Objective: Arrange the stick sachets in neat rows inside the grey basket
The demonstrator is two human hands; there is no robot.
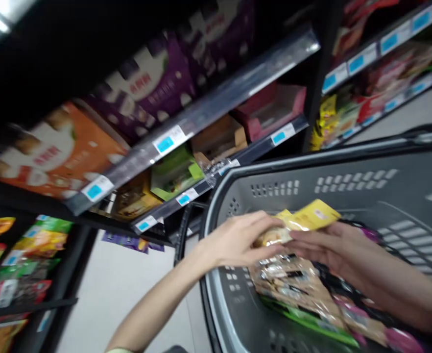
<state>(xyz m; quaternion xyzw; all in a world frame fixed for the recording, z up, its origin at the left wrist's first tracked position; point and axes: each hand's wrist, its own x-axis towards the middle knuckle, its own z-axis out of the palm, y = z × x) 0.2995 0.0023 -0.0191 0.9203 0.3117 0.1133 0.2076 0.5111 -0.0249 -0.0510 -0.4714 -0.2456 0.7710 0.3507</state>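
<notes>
The yellow pack is in the basket between both hands, its long side slanting up to the right, with the left hand pinching its left end and the right hand touching its low edge, maybe pinching, I cannot tell.

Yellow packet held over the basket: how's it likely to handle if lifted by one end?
Probably floppy: the yellow packet looks like a thin, flexible pouch with an uneven surface. Perhaps slippery, since its surface shows bright glare. Unlikely to roll: it seems flattish rather than round.
</notes>
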